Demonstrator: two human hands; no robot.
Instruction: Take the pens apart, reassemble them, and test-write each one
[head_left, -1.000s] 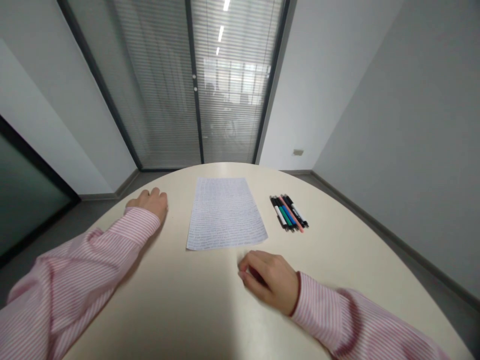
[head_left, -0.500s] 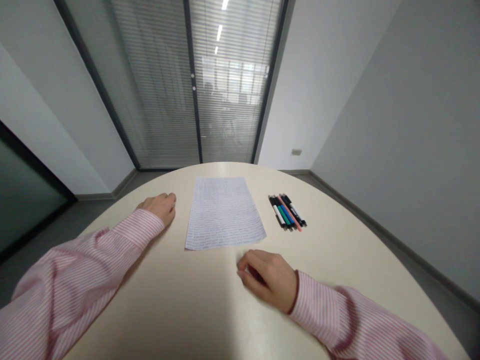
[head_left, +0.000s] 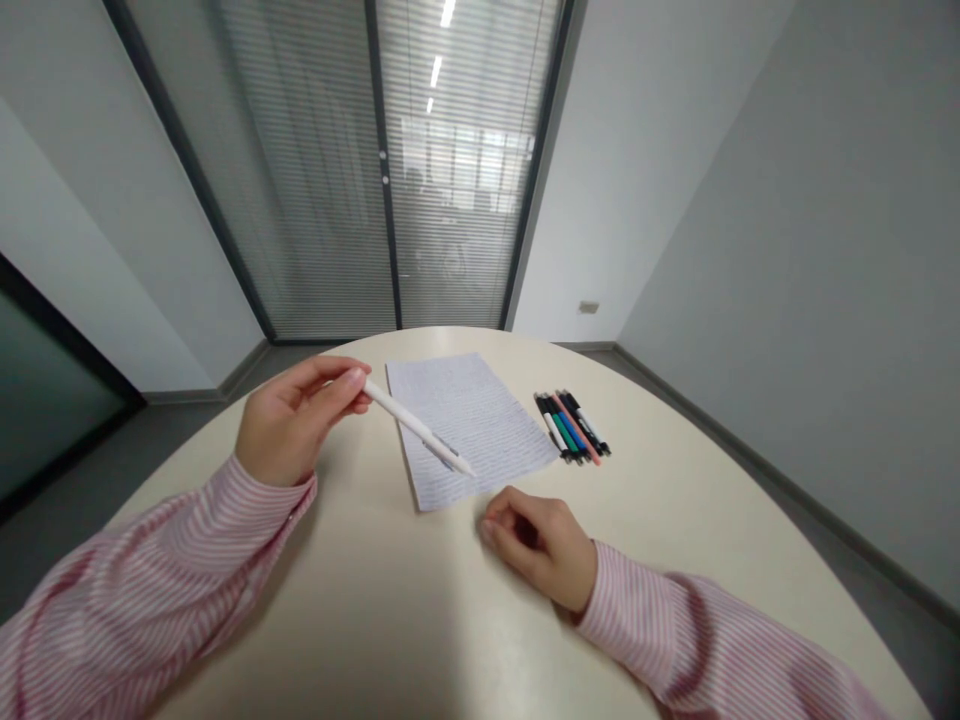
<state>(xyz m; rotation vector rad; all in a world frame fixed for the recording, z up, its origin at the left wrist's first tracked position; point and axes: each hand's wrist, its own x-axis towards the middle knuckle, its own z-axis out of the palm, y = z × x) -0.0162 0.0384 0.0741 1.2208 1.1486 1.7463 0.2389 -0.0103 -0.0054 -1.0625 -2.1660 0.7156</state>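
Raised over the left part of the table, my left hand (head_left: 307,415) pinches one end of a white pen (head_left: 409,420) between thumb and fingers. The pen slants down to the right above the sheet of paper (head_left: 461,390), its tip over the near part of the sheet. Dense handwritten lines cover the paper, which lies turned at an angle. My right hand (head_left: 544,545) rests on the table just below the paper's near edge, fingers curled in a loose fist. Nothing shows in its dark hollow.
Several pens (head_left: 571,428) with black, white, green, blue and salmon parts lie side by side, close to the paper's right corner. The round cream table (head_left: 390,620) has its far edge near a glass partition with blinds (head_left: 322,200).
My left hand has lifted from the table and moved nearer, now with the white pen showing in it. The paper has turned, its near edge shifting right. My right hand has barely moved.
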